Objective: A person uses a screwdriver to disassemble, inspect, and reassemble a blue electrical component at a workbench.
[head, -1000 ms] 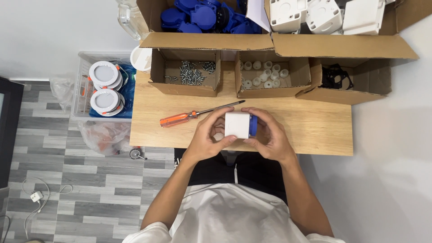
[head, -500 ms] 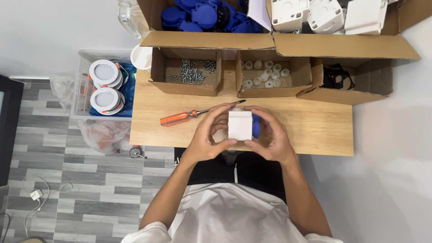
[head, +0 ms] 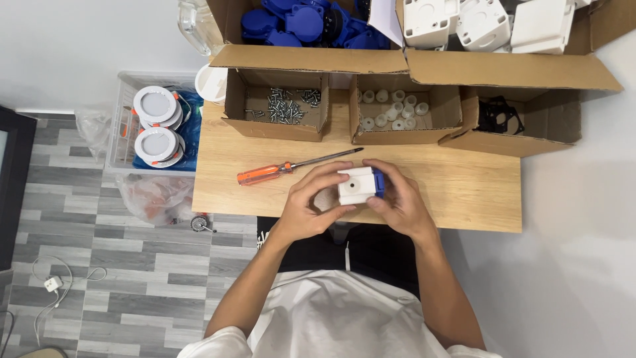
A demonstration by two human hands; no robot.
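Both my hands hold a small white square box [head: 356, 185] with a blue part on its right side, just above the near edge of the wooden table [head: 464, 192]. My left hand [head: 308, 205] wraps its left and lower sides. My right hand [head: 397, 202] grips the right side, fingers over the blue part. An orange-handled screwdriver [head: 291, 167] lies on the table just left of my hands, its tip pointing right.
Along the table's far side stand small cardboard boxes: screws [head: 286, 106], white round caps [head: 392, 109], black parts [head: 498, 116]. Behind them are larger boxes of blue parts [head: 305, 20] and white housings [head: 483, 23]. A crate with round white lamps [head: 158, 126] sits left.
The white box has shifted very slightly in my hands; both hands stay in about the same place over the table's near edge.
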